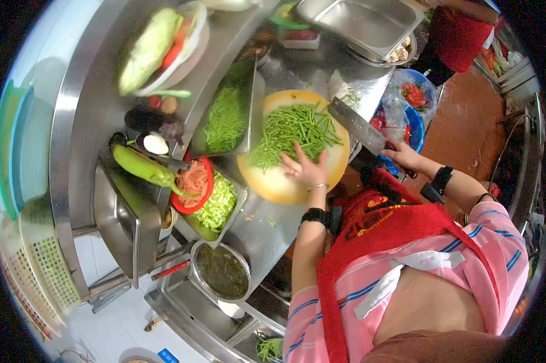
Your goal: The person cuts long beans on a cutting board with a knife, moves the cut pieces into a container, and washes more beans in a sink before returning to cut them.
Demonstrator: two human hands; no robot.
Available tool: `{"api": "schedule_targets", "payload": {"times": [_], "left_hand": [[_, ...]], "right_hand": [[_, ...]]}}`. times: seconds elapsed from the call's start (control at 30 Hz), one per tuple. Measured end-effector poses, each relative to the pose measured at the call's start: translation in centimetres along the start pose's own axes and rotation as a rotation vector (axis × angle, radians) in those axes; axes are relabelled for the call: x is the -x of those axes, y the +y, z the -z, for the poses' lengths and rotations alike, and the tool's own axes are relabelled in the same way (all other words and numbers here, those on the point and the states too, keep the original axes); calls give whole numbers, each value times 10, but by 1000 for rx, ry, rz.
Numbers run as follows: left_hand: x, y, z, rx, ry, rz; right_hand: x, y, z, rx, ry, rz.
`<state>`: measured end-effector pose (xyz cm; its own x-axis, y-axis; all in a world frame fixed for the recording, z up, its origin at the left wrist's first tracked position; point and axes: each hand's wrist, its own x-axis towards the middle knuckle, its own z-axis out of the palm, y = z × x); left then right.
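A pile of cut green beans (294,130) covers much of the round yellow-rimmed cutting board (267,181). My left hand (305,167) lies at the near edge of the pile, fingers spread. In my right hand (404,156) is the handle of a cleaver (360,126), its broad blade reaching over the right side of the board near the beans. Left of the board stands a metal pan with more cut green vegetables (225,120). Closer in, a red bowl (191,202) of sliced pinkish pieces sits on a pan of chopped light-green vegetable (217,206).
A pot of dark liquid (223,270) stands at the near left by the sink (194,305). On the left shelf lie a long green gourd (141,166) and a white bowl (201,36) of vegetables. Blue tubs (415,124) with bags are at right, below a steel pan (360,24).
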<state>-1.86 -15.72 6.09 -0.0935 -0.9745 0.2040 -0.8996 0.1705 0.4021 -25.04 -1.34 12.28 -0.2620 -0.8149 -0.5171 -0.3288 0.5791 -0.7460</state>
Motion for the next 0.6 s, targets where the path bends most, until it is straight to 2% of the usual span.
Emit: {"api": "schedule_targets", "payload": {"times": [0.07, 0.1, 0.13, 0.2, 0.33, 0.43, 0.5, 0.53, 0.6], "left_hand": [[-5, 6, -10, 39, 14, -48], [-6, 7, -14, 76, 33, -90], [-8, 14, -13, 72, 24, -93], [-12, 27, -9, -65, -112, 16], [-16, 42, -5, -58, -126, 82], [-21, 41, -10, -96, -23, 105], [-26, 32, -14, -40, 262, 17], [-29, 27, -15, -45, 264, 20], [-32, 17, -15, 66, 425, -81]], "right_hand": [[6, -20, 0, -134, -136, -202], [-8, 5, -10, -120, -109, -80], [-8, 5, -12, -127, -110, -88], [-12, -3, -20, -200, -265, -117], [-13, -32, -42, -314, -385, -76], [-20, -38, -56, -331, -409, -11], [-33, -26, -72, -316, -473, -44], [-34, -28, -73, -316, -479, -43], [-31, -32, -74, -304, -517, 8]]}}
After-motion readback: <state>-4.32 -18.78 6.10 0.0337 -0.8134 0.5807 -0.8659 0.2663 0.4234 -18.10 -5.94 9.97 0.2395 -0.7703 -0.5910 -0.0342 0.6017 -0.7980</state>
